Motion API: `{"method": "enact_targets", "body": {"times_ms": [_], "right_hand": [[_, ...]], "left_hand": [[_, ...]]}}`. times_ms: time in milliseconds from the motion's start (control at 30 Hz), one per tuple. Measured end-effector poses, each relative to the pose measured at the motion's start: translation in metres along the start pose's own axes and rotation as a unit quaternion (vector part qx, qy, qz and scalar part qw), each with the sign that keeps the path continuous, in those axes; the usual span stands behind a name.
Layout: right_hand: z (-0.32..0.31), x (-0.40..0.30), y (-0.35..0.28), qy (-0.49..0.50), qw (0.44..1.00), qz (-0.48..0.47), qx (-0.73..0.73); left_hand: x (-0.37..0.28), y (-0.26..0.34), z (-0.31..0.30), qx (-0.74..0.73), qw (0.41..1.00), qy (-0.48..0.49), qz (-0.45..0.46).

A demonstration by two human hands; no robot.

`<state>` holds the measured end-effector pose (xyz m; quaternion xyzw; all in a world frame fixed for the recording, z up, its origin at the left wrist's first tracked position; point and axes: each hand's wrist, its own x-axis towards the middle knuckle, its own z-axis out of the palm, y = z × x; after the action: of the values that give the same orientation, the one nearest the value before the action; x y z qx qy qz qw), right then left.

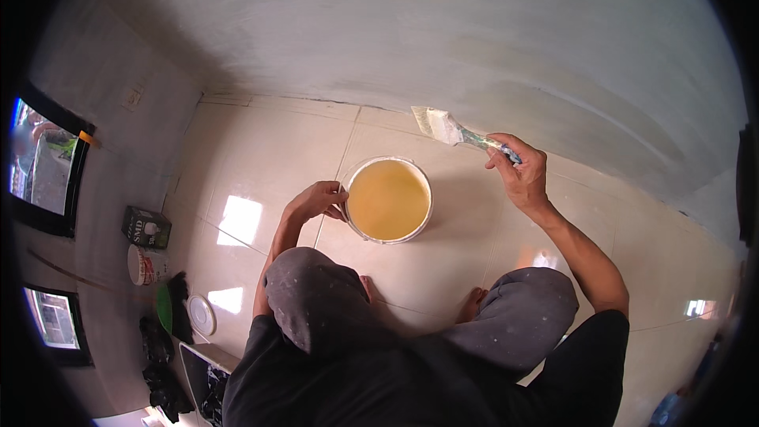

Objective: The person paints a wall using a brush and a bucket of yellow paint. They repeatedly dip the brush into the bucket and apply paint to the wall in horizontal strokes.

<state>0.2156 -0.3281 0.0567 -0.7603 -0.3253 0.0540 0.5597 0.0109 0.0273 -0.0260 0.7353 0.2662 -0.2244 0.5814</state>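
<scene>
A white plastic bucket (431,197) stands on the floor in front of me, with yellowish liquid (388,200) close to its rim. My left hand (320,198) grips the bucket's left edge, thumb on the rim and fingers curled against the outside. The bucket's thin wire handle (354,167) rests beside that hand. In my right hand (522,169) is a wide paintbrush (442,126), held by its handle. Its pale, coated bristles point left, over the floor near the foot of the wall and apart from the bucket.
A grey plastered wall (367,29) rises ahead. Glossy tiles (278,136) cover the floor. Along the left wall are a printed box (147,227), a white tub (145,265), a green-and-black broom head (172,308), a round lid (201,314) and black plastic bags (165,391).
</scene>
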Motion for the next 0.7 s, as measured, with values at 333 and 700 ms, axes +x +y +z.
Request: {"method": "enact_targets", "body": {"times_ms": [333,700], "right_hand": [[0.021,0.017,0.105,0.215,0.966,0.043,0.139],[0.008,0.039,0.133,0.279,0.950,-0.024,0.134]], "left_hand": [[-0.004,0.005,0.007,-0.032,0.999,0.002,0.007],[0.005,-0.009,0.001,-0.014,1.000,0.015,-0.004]]}}
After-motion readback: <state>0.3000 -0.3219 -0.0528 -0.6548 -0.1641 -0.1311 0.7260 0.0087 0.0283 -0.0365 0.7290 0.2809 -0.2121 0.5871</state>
